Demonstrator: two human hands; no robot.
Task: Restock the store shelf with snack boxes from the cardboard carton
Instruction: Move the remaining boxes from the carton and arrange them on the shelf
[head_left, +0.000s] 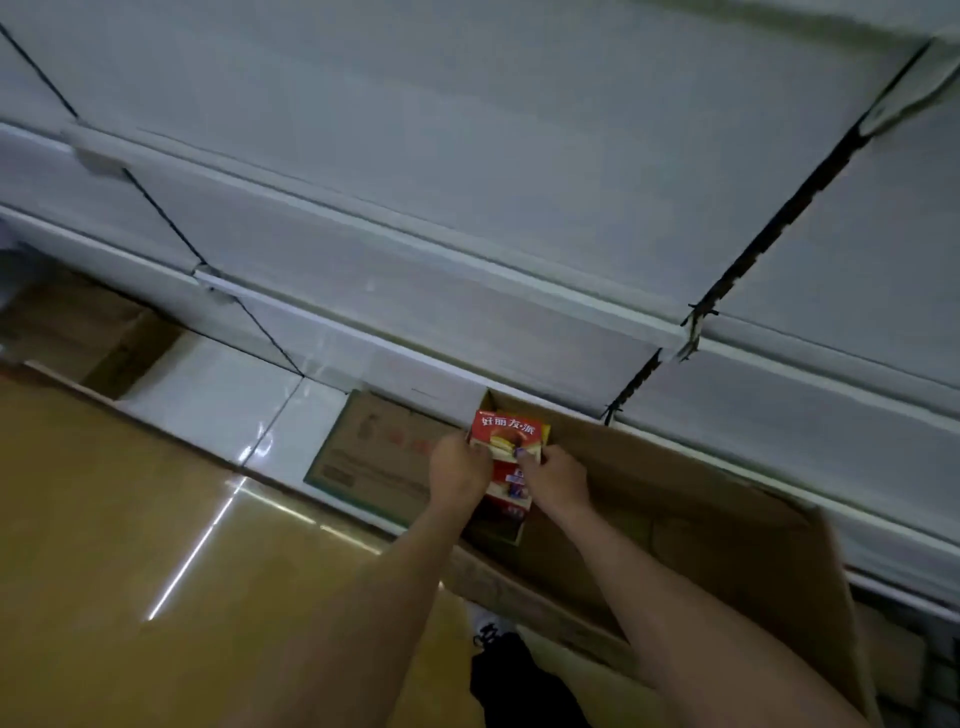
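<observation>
An open cardboard carton (727, 519) lies on the floor against the foot of the white store shelf (467, 208). Both my hands reach down into its left end. My left hand (457, 467) grips the left side of a red snack box (509, 434), and my right hand (556, 475) grips its right side. The box is upright, lifted a little above another red snack box (511, 496) still in the carton. The shelf boards above show no products.
The carton's printed flap (374, 452) lies flat on the white floor tiles to the left. A large brown cardboard sheet (130, 545) covers the near left floor. More cartons (78, 332) sit at far left. My shoe (491, 631) is near the carton's front wall.
</observation>
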